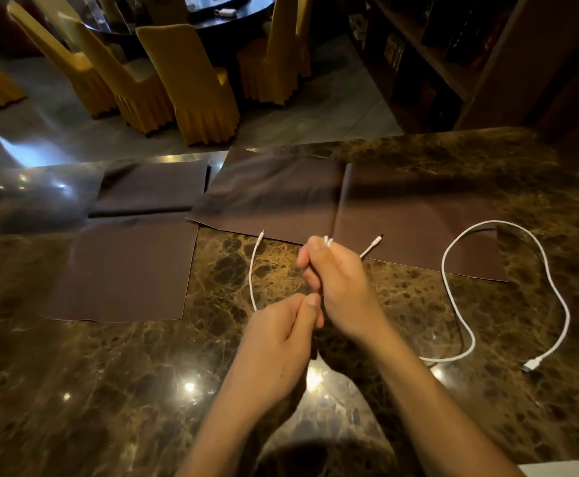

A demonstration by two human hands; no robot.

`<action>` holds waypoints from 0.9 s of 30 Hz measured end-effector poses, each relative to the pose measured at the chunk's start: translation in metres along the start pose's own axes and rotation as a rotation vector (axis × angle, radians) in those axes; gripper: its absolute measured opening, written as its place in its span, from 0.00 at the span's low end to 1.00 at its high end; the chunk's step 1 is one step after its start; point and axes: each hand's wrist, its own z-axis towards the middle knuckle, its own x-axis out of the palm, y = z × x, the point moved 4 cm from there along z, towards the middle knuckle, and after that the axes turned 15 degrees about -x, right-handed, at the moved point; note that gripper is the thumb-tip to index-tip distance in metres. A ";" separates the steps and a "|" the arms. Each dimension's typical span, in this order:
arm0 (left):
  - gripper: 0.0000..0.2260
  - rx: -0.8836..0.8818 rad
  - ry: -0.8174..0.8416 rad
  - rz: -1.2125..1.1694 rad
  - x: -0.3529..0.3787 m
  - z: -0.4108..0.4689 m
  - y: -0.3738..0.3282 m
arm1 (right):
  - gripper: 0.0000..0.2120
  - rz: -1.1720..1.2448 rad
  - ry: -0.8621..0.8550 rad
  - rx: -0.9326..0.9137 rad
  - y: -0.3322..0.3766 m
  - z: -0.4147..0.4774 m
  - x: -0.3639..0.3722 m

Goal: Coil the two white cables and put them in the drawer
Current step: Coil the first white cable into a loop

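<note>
So we're maybe a third of the way in, at a guess. Our right hand (336, 284) is clamped around a folded bunch of the thin cable (253, 270), with a couple of white loop ends poking out the top of the fist and one plug end sticking out just past it on the far right side. Our left hand (281, 335) sits just below and touching the right one, thumb and fingers pinched together on what looks like the same cable, though the actual pinch point is hidden so we can't swear to it. The free tail curves out to the left of both hands and ends near the edge of a brown mat (281, 197). The second cable (553, 290), the thicker one, lies loose in a big wavy loop well off to the right of our right hand, untouched, plug end nearest us. So one coil half done, the other not started, and nothing stowed yet. No drawer in view anywhere, so we can't tell where it is. Nothing really blocks us on the marble table (109, 390), just another mat (122, 270) off to the left.
</note>
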 end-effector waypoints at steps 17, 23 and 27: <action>0.22 0.185 -0.088 0.155 -0.050 0.010 -0.031 | 0.37 -0.069 0.140 0.087 -0.001 -0.041 0.032; 0.27 0.241 -0.211 0.052 -0.061 0.031 -0.024 | 0.27 0.068 0.196 0.091 0.009 -0.052 0.047; 0.27 0.297 -0.223 -0.005 -0.063 0.027 -0.024 | 0.28 0.144 0.209 0.154 0.009 -0.056 0.053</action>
